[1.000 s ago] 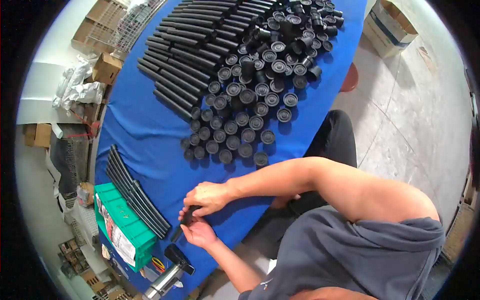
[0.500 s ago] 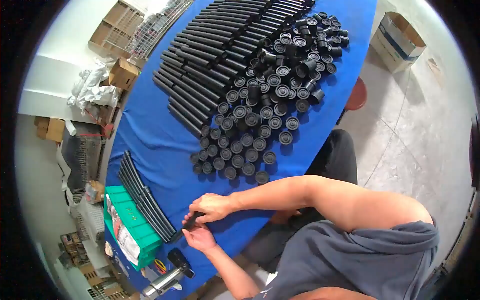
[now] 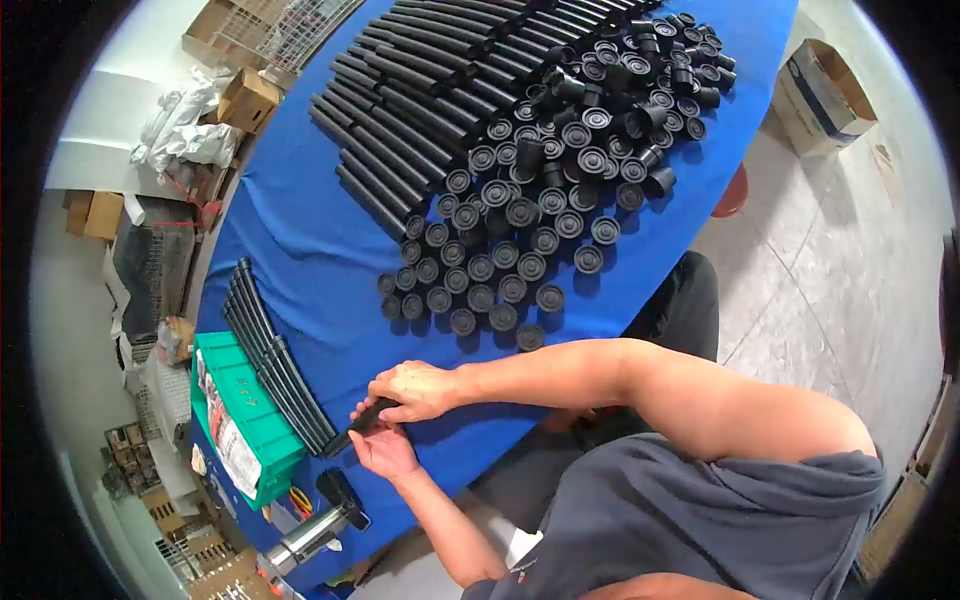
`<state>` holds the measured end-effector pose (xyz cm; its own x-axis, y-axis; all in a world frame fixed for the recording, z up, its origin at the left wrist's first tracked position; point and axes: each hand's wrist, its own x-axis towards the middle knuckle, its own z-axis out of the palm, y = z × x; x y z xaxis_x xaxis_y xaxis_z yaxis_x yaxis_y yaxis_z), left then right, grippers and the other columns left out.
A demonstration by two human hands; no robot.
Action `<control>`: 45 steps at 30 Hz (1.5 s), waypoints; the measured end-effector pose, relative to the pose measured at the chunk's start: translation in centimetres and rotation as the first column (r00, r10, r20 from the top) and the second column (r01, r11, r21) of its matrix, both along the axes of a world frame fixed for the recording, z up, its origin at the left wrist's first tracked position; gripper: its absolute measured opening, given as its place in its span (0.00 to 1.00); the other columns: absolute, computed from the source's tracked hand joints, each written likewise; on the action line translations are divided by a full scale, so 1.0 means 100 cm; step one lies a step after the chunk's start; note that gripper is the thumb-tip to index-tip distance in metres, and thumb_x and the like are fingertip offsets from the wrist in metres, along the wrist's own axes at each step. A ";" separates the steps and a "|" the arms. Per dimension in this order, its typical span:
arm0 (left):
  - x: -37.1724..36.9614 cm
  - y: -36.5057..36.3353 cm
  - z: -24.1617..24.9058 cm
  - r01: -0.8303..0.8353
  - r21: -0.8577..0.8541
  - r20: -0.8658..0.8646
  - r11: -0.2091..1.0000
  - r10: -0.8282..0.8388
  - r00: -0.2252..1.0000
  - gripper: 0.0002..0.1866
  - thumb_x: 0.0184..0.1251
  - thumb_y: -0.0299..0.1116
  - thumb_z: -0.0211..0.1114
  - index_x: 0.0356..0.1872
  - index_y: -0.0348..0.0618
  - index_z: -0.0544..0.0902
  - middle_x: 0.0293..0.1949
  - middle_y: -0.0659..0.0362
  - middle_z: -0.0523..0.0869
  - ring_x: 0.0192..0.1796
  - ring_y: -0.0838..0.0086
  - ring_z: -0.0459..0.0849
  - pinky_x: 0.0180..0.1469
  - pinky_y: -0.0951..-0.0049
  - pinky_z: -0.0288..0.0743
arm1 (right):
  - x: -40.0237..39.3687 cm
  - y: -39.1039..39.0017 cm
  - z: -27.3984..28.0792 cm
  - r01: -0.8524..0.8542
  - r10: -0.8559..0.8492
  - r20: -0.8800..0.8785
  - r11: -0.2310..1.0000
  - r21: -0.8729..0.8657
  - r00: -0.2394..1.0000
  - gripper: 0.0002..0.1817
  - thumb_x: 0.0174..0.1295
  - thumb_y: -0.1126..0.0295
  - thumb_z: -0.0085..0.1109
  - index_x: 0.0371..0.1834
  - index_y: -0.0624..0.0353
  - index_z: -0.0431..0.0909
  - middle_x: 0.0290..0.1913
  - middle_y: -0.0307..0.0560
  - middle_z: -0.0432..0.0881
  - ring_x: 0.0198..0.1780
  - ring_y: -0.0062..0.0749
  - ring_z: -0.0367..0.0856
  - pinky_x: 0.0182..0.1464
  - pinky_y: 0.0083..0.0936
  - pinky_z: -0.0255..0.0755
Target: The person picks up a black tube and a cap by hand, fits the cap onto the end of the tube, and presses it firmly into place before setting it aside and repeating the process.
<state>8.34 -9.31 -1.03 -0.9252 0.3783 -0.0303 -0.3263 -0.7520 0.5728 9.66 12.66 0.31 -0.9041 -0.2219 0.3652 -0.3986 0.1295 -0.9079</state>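
Both hands meet at the near left part of the blue-covered table, around a black cylindrical piece (image 3: 370,414). My right hand (image 3: 415,388) curls over its upper end from above. Below it, my left hand (image 3: 385,452) grips the lower end, with the thumb along its side. The fingers hide much of the piece. Just left of the hands lies a slanting row of slim black tubes (image 3: 285,375), its near end close to my left fingers. A mallet-like tool with a black head (image 3: 342,497) and a silver shaft lies below the row.
A green bin (image 3: 255,400) stands beside the slim tubes, with yellow-handled scissors (image 3: 300,500) near it. Many round black caps (image 3: 531,266) are spread over the table, partly heaped. Black tubes (image 3: 400,150) lie in rows behind them. On the floor stands a cardboard box (image 3: 820,100).
The camera view has shifted, so the table things appear displaced. Both hands still hold the black piece beside the slim tubes, with little change in grip.
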 end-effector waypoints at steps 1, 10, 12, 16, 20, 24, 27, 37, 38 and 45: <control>0.000 0.001 0.000 0.009 0.015 0.007 1.000 -0.009 1.000 0.19 0.81 0.41 0.59 0.60 0.35 0.79 0.65 0.49 0.80 0.72 0.56 0.75 0.72 0.54 0.74 | 0.002 0.000 0.001 0.000 0.000 -0.003 1.000 -0.007 1.000 0.17 0.64 0.61 0.62 0.48 0.63 0.79 0.49 0.58 0.86 0.52 0.58 0.85 0.51 0.51 0.79; 0.006 0.003 -0.004 -0.049 -0.044 -0.055 0.998 0.047 0.997 0.18 0.80 0.40 0.60 0.60 0.36 0.79 0.65 0.49 0.80 0.72 0.56 0.75 0.75 0.52 0.70 | 0.002 0.001 0.000 0.017 -0.017 0.011 1.000 0.003 1.000 0.19 0.61 0.59 0.62 0.47 0.63 0.81 0.46 0.60 0.87 0.49 0.59 0.86 0.51 0.51 0.79; 0.008 -0.002 -0.003 -0.060 -0.025 -0.026 0.998 0.059 0.998 0.18 0.80 0.40 0.60 0.60 0.36 0.79 0.65 0.49 0.80 0.72 0.56 0.75 0.76 0.52 0.69 | 0.001 0.003 0.004 -0.019 0.019 0.021 1.000 -0.021 1.000 0.19 0.61 0.59 0.62 0.47 0.63 0.81 0.46 0.59 0.87 0.50 0.59 0.86 0.52 0.51 0.79; 0.012 0.005 0.001 -0.061 -0.027 -0.047 0.998 0.060 0.997 0.19 0.81 0.40 0.59 0.60 0.36 0.80 0.65 0.49 0.81 0.72 0.55 0.75 0.76 0.52 0.67 | -0.003 -0.001 -0.002 -0.025 0.025 0.011 1.000 0.002 1.000 0.19 0.64 0.58 0.62 0.49 0.63 0.80 0.45 0.58 0.86 0.48 0.58 0.85 0.49 0.49 0.78; 0.010 0.007 0.003 -0.105 -0.129 -0.049 0.986 0.100 0.994 0.19 0.78 0.42 0.61 0.59 0.38 0.80 0.63 0.49 0.83 0.70 0.56 0.76 0.77 0.49 0.64 | -0.007 0.000 -0.002 -0.078 0.078 0.013 0.996 0.050 0.997 0.23 0.63 0.56 0.65 0.54 0.62 0.82 0.50 0.59 0.86 0.53 0.56 0.84 0.56 0.46 0.79; 0.002 0.012 0.002 -0.084 0.016 0.034 0.996 0.084 0.996 0.14 0.75 0.36 0.65 0.55 0.40 0.83 0.59 0.51 0.85 0.67 0.59 0.79 0.75 0.55 0.68 | -0.005 0.000 0.000 -0.026 0.027 -0.120 1.000 0.005 0.992 0.20 0.62 0.64 0.66 0.56 0.61 0.80 0.49 0.59 0.85 0.55 0.58 0.83 0.58 0.47 0.78; 0.000 0.005 -0.006 -0.136 0.032 0.115 0.990 0.132 0.985 0.12 0.74 0.31 0.66 0.55 0.44 0.83 0.59 0.48 0.85 0.67 0.55 0.80 0.75 0.51 0.71 | -0.003 0.003 0.004 -0.026 0.031 -0.090 0.998 0.054 0.996 0.19 0.60 0.69 0.67 0.55 0.62 0.80 0.48 0.60 0.85 0.53 0.59 0.84 0.55 0.47 0.78; 0.004 0.010 -0.003 -0.129 0.026 0.021 0.991 0.128 0.992 0.09 0.77 0.27 0.62 0.55 0.46 0.80 0.58 0.46 0.86 0.67 0.52 0.81 0.71 0.50 0.76 | -0.003 0.006 0.007 -0.018 0.019 -0.008 0.994 0.110 1.000 0.19 0.59 0.71 0.72 0.52 0.64 0.80 0.41 0.56 0.84 0.42 0.50 0.84 0.45 0.39 0.77; 0.005 0.012 -0.002 -0.145 0.008 0.018 0.989 0.145 0.989 0.09 0.77 0.26 0.62 0.54 0.47 0.80 0.57 0.46 0.86 0.66 0.52 0.81 0.71 0.50 0.77 | -0.002 0.006 0.008 -0.009 0.010 -0.014 0.993 0.116 1.000 0.18 0.60 0.71 0.72 0.52 0.64 0.81 0.41 0.55 0.84 0.41 0.49 0.84 0.45 0.39 0.77; 0.018 0.010 0.009 -0.138 -0.069 0.021 0.988 0.140 0.990 0.09 0.77 0.31 0.63 0.53 0.45 0.83 0.57 0.47 0.87 0.67 0.52 0.82 0.69 0.50 0.80 | 0.003 0.002 0.008 -0.018 0.025 -0.063 0.993 0.114 0.998 0.18 0.59 0.71 0.71 0.51 0.63 0.80 0.43 0.58 0.84 0.45 0.57 0.84 0.46 0.44 0.77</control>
